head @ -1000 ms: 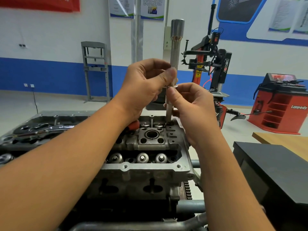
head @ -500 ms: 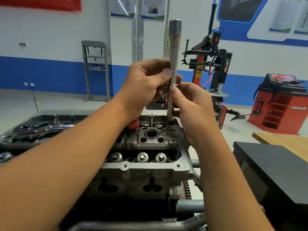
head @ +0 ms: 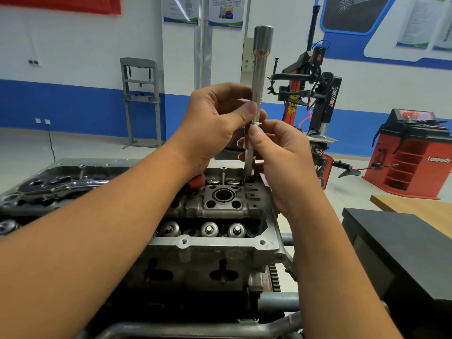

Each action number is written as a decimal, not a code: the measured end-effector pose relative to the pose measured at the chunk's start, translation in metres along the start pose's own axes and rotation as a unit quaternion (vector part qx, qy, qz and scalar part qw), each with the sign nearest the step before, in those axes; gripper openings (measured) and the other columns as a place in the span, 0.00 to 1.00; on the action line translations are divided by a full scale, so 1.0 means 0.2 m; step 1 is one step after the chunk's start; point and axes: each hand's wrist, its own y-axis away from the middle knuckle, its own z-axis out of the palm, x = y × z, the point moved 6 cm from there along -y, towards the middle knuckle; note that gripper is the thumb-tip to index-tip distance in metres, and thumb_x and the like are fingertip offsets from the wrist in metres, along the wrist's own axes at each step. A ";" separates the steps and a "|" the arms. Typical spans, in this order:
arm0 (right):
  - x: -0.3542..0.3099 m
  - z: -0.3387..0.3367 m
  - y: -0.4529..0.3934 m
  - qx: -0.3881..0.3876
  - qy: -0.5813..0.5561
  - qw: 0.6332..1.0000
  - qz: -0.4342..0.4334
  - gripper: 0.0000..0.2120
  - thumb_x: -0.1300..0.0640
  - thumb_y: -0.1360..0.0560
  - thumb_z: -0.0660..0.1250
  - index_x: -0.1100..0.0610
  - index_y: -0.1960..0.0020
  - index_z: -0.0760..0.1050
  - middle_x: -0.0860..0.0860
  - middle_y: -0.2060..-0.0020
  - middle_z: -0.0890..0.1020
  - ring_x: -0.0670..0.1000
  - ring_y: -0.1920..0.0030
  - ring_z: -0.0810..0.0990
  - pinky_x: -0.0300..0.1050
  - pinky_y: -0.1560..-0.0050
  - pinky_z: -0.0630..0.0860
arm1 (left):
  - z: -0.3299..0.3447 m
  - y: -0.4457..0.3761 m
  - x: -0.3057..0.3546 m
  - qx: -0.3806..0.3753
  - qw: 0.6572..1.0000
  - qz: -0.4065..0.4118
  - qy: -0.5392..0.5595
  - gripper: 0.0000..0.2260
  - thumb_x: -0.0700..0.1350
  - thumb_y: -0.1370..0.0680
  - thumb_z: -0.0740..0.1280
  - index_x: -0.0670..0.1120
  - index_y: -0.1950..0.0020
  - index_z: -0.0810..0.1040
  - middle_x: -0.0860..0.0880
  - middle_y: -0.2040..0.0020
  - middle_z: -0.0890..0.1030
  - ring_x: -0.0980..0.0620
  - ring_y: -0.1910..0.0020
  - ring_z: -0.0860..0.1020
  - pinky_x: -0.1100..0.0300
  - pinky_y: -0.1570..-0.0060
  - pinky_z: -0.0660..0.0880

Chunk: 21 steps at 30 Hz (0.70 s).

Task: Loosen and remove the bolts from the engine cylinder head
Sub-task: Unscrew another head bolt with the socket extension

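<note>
The left hand (head: 215,123) pinches the long socket tool (head: 258,89) between thumb and fingers, a little above its lower end. The right hand (head: 281,157) pinches the thinner bolt (head: 249,157) just below, thumb in front. The tool and bolt stand upright in one line; the bolt's lower end is at a hole in the far right corner of the cylinder head (head: 215,243). Behind, near the wall, stands a red tyre machine (head: 415,155).

Two hands (head: 215,123) (head: 281,157), one socket tool (head: 260,77), one cylinder head (head: 215,243).
</note>
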 end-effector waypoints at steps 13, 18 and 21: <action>0.01 -0.01 0.00 0.010 0.007 1.000 0.002 0.03 0.52 0.21 0.72 0.51 0.49 0.81 0.54 0.57 0.87 0.57 0.55 0.87 0.46 0.59 0.80 | -0.02 -0.01 0.00 0.021 0.999 0.010 -0.043 0.09 0.36 0.22 0.74 0.43 0.44 0.80 0.43 0.55 0.86 0.58 0.66 0.82 0.69 0.69 0.75; 0.00 -0.03 0.00 0.038 0.023 0.999 -0.007 0.04 0.54 0.22 0.75 0.53 0.51 0.80 0.55 0.58 0.86 0.61 0.56 0.87 0.55 0.56 0.84 | -0.02 -0.01 -0.01 0.021 0.999 -0.013 -0.034 0.07 0.41 0.21 0.73 0.41 0.45 0.80 0.42 0.54 0.85 0.56 0.69 0.78 0.68 0.70 0.72; 0.01 -0.01 -0.01 0.018 0.002 1.000 0.006 0.03 0.57 0.17 0.68 0.54 0.48 0.80 0.57 0.55 0.87 0.61 0.55 0.87 0.50 0.60 0.82 | -0.01 -0.01 -0.02 0.000 0.999 -0.032 0.003 0.08 0.39 0.15 0.66 0.38 0.38 0.80 0.43 0.54 0.87 0.53 0.70 0.73 0.66 0.73 0.70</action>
